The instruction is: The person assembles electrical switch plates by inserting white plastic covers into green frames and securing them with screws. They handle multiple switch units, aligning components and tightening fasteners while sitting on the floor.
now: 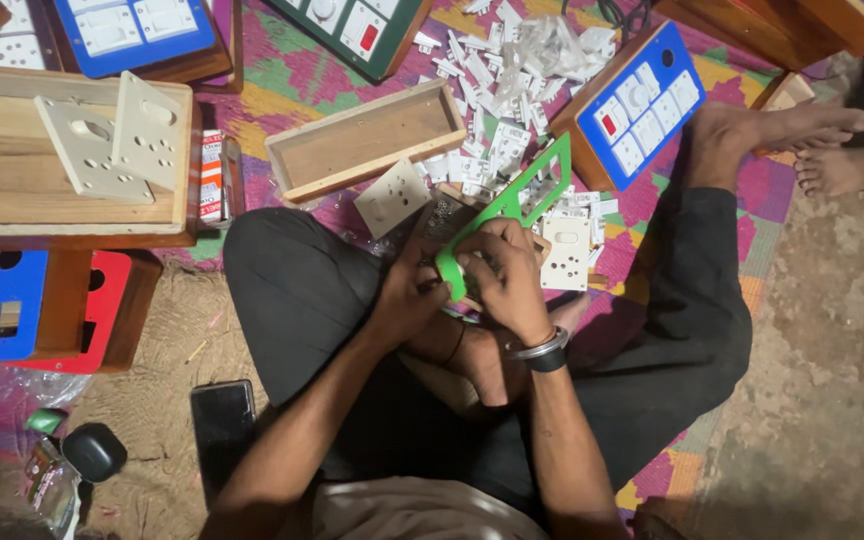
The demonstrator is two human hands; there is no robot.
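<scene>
Fingers of the right hand (510,278) curl over the lower end of a green cut-out faceplate (508,208), closed firmly on it; the wrist below carries a metal bangle and a dark band. The left hand (407,298) meets the same lower end from the other side, its fingers bent tight against the plate's edge, though what lies under the fingertips cannot be told. The faceplate rises slantwise from both hands, above the person's crossed legs in dark trousers, over the middle of the patterned floor mat (282,80). Just beyond the hands lie a white socket plate (392,198) and a second white plate with holes (566,255), the latter beside the right hand. Farther out, a heap of loose white switch modules (497,95) spreads toward the mat's far edge, between an open wooden box (367,140) and a blue-fronted switchboard (642,105). At the mat's left edge, a wooden box carries two pale plates (112,145); blue and red board fronts (37,305) stand near it. A dark phone (222,425) rests on the bare floor beside the left forearm.
</scene>
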